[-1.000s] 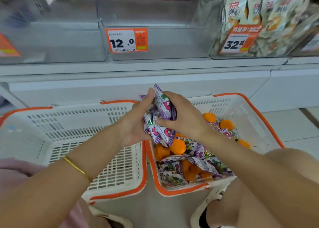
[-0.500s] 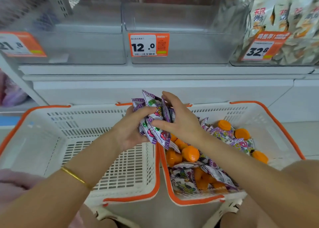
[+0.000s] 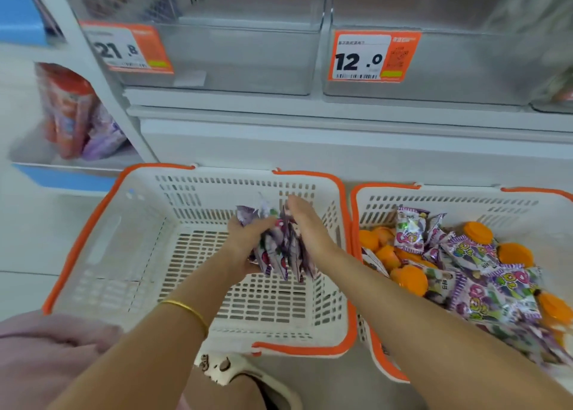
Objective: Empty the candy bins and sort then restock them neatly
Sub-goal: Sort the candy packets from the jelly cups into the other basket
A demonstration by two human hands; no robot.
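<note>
A bunch of purple candy packets [image 3: 279, 248] is squeezed between my two hands above the inside of the left white basket [image 3: 117, 248], which has an orange rim and nothing else in it. My left hand [image 3: 245, 239] grips the bunch from the left with curled fingers. My right hand [image 3: 305, 226] presses against it from the right with straight fingers. The right basket [image 3: 446, 198] holds a mix of purple packets [image 3: 477, 254] and orange jelly cups [image 3: 409, 281].
Two clear bins stand on the shelf above, one with a 21.8 tag [image 3: 127, 48], one with a 12.0 tag [image 3: 372, 57]. Red and purple bags [image 3: 74, 112] sit on a lower shelf at the left. My knee in pink cloth [image 3: 46, 357] is at bottom left.
Both hands have carried the bunch of purple packets leftwards, from over the right basket to over the left basket. The view has swung left as well.
</note>
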